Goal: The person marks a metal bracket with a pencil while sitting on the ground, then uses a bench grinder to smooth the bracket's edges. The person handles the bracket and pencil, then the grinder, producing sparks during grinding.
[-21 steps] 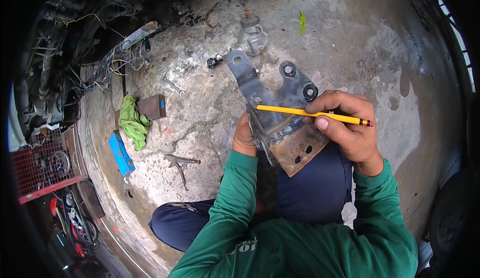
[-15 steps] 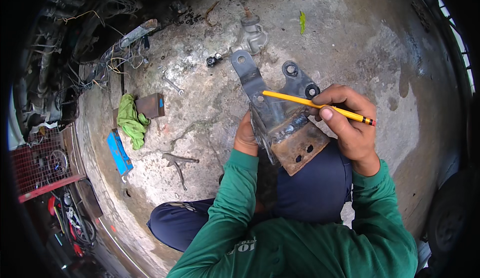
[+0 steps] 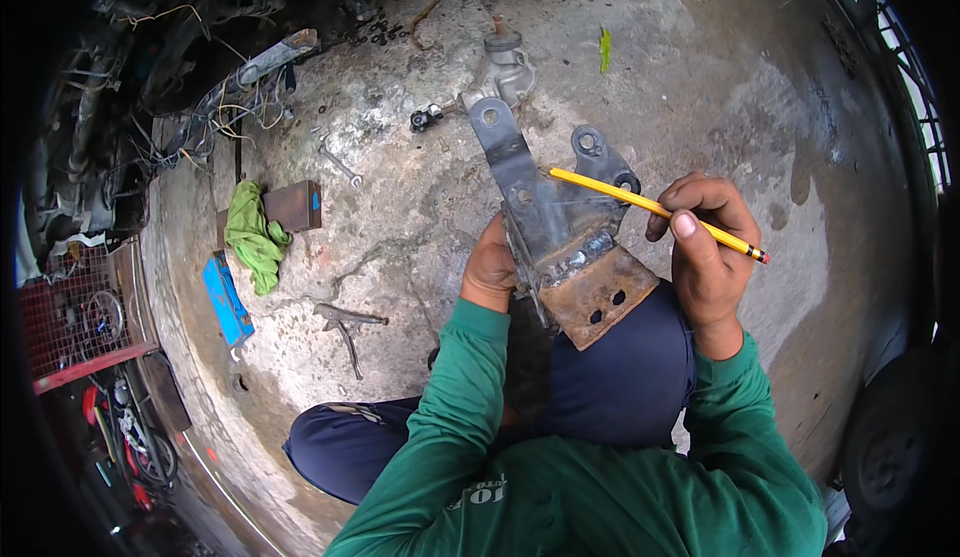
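Note:
A metal bracket (image 3: 560,219), dark grey with a rusty brown plate at its near end, rests against my raised knee. My left hand (image 3: 489,265) grips its left side, the fingers partly hidden behind the metal. Between the thumb and fingers of my right hand (image 3: 712,242) is a yellow pencil (image 3: 605,189) with a red eraser end. Its tip points left, over the bracket's upper part close to a round hole; whether it touches the metal I cannot tell. Two bracket arms with holes reach away from me.
Beyond the bracket lies a grey metal housing (image 3: 510,75). To the left on the concrete are a wrench (image 3: 343,169), locking pliers (image 3: 350,319), a green cloth (image 3: 255,237), a brown block (image 3: 293,207) and a blue box (image 3: 228,300). Cables and vehicle parts (image 3: 230,107) fill the far left.
My right hand with the pencil has moved to the right, its tip shifting right and slightly up along the bracket. My left hand keeps its hold on the bracket.

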